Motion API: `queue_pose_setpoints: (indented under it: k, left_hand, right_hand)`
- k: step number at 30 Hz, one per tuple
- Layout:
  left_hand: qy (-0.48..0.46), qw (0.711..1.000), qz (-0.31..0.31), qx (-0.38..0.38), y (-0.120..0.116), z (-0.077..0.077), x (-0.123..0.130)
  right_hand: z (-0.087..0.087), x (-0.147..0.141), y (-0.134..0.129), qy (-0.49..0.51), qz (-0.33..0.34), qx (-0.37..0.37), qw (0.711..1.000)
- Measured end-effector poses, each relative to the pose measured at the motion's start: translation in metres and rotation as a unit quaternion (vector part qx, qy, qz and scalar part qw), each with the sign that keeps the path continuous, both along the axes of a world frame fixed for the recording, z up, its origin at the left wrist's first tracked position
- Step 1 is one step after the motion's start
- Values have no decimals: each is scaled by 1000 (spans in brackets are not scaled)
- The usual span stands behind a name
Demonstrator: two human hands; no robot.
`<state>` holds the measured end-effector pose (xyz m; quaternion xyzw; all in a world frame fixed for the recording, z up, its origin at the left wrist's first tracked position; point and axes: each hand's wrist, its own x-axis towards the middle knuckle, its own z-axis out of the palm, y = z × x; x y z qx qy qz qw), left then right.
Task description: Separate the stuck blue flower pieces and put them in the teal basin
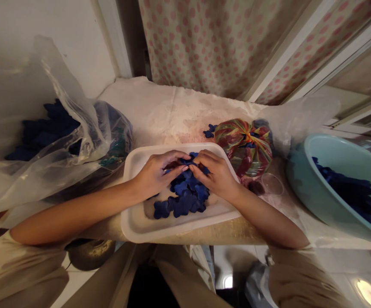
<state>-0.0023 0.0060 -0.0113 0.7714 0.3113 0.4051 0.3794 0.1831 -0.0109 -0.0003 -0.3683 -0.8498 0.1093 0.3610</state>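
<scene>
My left hand [161, 171] and my right hand [215, 173] meet above a white tray [134, 233]. Between their fingertips both pinch a dark blue flower-shaped piece [189, 162]; its material is hard to make out. Below the hands, a loose heap of similar blue flower-shaped pieces [185, 203] lies in the tray, some overlapping. Part of the heap is covered by my fingers.
At the left, a clear plastic bag [90, 141] holds more blue pieces. A striped plastic bag [244, 147] sits behind the tray's right side, with a few blue pieces [209, 131] beside it. A light-blue basin [310, 171] of blue pieces stands far right. A dotted curtain [198, 47] hangs behind.
</scene>
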Motion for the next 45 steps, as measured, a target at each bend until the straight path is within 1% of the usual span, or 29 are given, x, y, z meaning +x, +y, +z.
queue_pose_setpoints:
  k: [4, 7, 9, 13, 16, 20, 26, 28, 31, 35, 38, 42, 45]
  left_hand:
    - [-25, 999, -19, -17, 0, -2, 0]
    - [-33, 999, -11, 0, -1, 0, 0]
    - [-29, 999, -4, 15, -2, 3, 1]
    - [-11, 999, 9, 31, -4, 7, 1]
    - [-1, 999, 19, 33, -3, 8, 0]
    - [19, 999, 23, 35, -3, 8, 0]
    - [29, 999, 27, 33, -3, 9, 0]
    - [42, 998, 28, 29, -3, 10, 0]
    - [59, 997, 32, 28, -3, 10, 0]
    - [70, 997, 36, 22, -3, 10, 0]
    - [58, 998, 22, 15, -5, 13, 1]
    - [50, 999, -13, 13, -6, 18, 0]
    - [66, 997, -20, 23, -4, 16, 0]
  right_hand:
    - [2, -1, -1, 13, 27, -19, 999]
    - [3, -1, -1, 44, 55, -53, 996]
    - [3, -1, -1, 77, 62, -86, 991]
    - [1, 1, 1, 152, 44, -163, 974]
    - [0, 3, 3, 200, 15, -182, 963]
    - [-1, 5, 4, 227, -21, -162, 960]
    - [-4, 6, 8, 282, -68, -90, 953]
    - [-7, 7, 10, 287, -77, -91, 951]
    - [-10, 8, 12, 285, -81, -111, 949]
    - [-11, 8, 11, 258, -85, -109, 956]
    - [-9, 7, 9, 228, -60, -92, 968]
    - [-6, 4, 6, 157, -1, -66, 985]
    - [-6, 2, 4, 129, 40, -50, 990]
